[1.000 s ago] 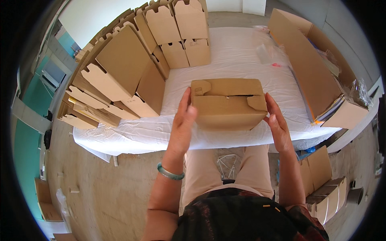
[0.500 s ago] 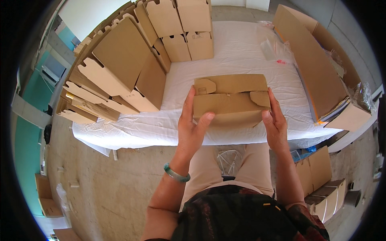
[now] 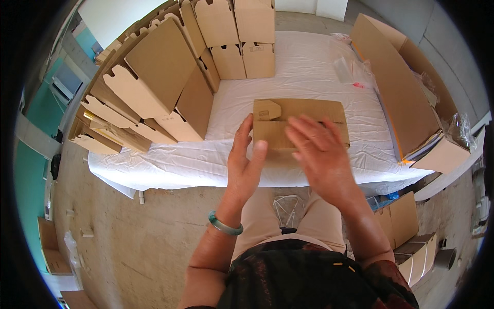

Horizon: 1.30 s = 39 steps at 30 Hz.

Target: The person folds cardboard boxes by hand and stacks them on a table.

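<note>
A brown cardboard box [image 3: 314, 107] with its flaps folded over the top lies on the white cloth in front of me. My left hand [image 3: 244, 162] is at its left end, fingers stretched and thumb apart; whether it touches the cardboard is hard to make out. Over the front right part of the box, my right hand [image 3: 324, 159] is spread flat with its fingers extended, slightly blurred. It covers part of the lid's seam and the right-hand flap. A green bangle [image 3: 225, 224] circles my left wrist.
Stacked cardboard boxes [image 3: 159, 67] rise at the left and back of the cloth-covered table [image 3: 303, 62]. A long open carton [image 3: 383, 87] stands along the right side, with clear plastic [image 3: 342, 69] beside it. More cartons [image 3: 401, 221] sit on the floor at right.
My right hand has left the box's right end and moved left over its top. My left hand's grip has loosened at the left end. The view has shifted slightly.
</note>
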{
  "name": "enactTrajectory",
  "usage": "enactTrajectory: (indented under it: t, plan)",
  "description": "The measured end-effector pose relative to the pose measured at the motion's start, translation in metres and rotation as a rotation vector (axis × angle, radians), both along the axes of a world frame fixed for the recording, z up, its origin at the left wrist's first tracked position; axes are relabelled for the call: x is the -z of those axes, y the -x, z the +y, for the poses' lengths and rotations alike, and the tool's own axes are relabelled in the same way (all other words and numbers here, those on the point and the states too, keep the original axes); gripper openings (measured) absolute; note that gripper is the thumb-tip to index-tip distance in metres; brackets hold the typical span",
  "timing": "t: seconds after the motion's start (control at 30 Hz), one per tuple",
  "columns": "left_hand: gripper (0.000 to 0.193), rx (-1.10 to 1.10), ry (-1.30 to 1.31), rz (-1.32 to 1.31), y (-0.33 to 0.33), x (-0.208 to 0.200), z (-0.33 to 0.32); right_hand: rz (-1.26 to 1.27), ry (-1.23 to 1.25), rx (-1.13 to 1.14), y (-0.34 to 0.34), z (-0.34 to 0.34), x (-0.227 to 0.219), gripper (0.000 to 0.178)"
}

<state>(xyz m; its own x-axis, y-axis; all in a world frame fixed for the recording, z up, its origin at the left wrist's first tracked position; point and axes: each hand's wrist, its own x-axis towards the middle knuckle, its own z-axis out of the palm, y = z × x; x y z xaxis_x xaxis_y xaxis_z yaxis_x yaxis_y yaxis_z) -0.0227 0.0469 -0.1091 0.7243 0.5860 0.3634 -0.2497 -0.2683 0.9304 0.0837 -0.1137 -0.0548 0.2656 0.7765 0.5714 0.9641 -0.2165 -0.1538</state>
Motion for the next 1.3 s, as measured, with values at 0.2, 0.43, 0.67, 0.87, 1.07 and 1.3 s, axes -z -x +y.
enactTrajectory:
  t: [0.2, 0.43, 0.67, 0.87, 1.07, 1.3]
  plan:
    - [0.036, -0.085, 0.250, -0.084, -0.015, -0.010, -0.009, -0.051, -0.042, -0.037, 0.011, 0.028, 0.016, 0.041]
    - [0.024, -0.134, 0.311, -0.121, -0.019, -0.005, -0.009, -0.033, -0.224, -0.064, 0.009, 0.029, 0.028, 0.028]
    - [0.038, -0.162, 0.358, -0.074, -0.018, -0.011, -0.011, 0.090, -0.359, -0.216, -0.002, 0.005, 0.020, 0.019]
    - [0.076, -0.076, 0.604, -0.119, 0.002, 0.011, 0.015, 0.520, -0.522, 0.184, -0.030, -0.066, 0.036, 0.026]
    - [0.068, 0.044, 0.550, 0.101, 0.002, 0.026, 0.014, 1.372, -0.431, 0.210, -0.040, -0.073, 0.088, 0.061]
    - [0.057, 0.011, 0.197, 0.171, 0.006, 0.015, 0.005, 1.321, -0.467, 0.086, -0.038, -0.061, 0.072, 0.070]
